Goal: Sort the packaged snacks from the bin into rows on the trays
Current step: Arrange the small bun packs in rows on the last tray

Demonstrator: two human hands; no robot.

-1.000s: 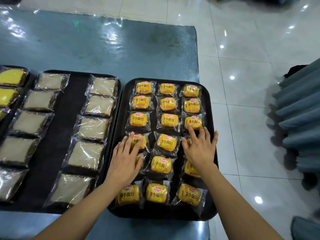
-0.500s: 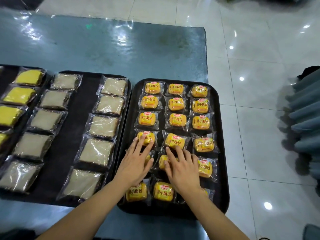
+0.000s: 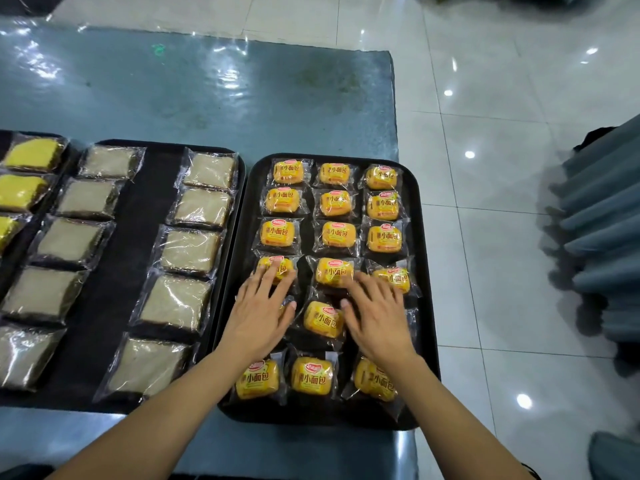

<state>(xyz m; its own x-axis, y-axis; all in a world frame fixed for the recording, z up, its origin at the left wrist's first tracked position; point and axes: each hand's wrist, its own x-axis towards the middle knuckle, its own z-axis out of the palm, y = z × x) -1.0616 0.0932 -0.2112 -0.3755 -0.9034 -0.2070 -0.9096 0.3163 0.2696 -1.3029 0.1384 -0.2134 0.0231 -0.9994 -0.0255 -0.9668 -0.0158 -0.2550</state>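
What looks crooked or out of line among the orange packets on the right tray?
The fourth packet in the right column sits tilted, unlike the straight ones above it. The fifth packet in the middle column is also turned. Both hands, left hand and right hand, lie flat on packets there.

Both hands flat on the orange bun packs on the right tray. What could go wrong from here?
1. The left hand and right hand press with straight fingers on loose, slippery packs; a push may slide the neighbours, and the fourth-row right pack already sits askew.
2. The right tray lies at the table's right edge, with its near end past the front edge; a hard shove might shift it toward the floor.
3. Pressing down may squash the soft buns.
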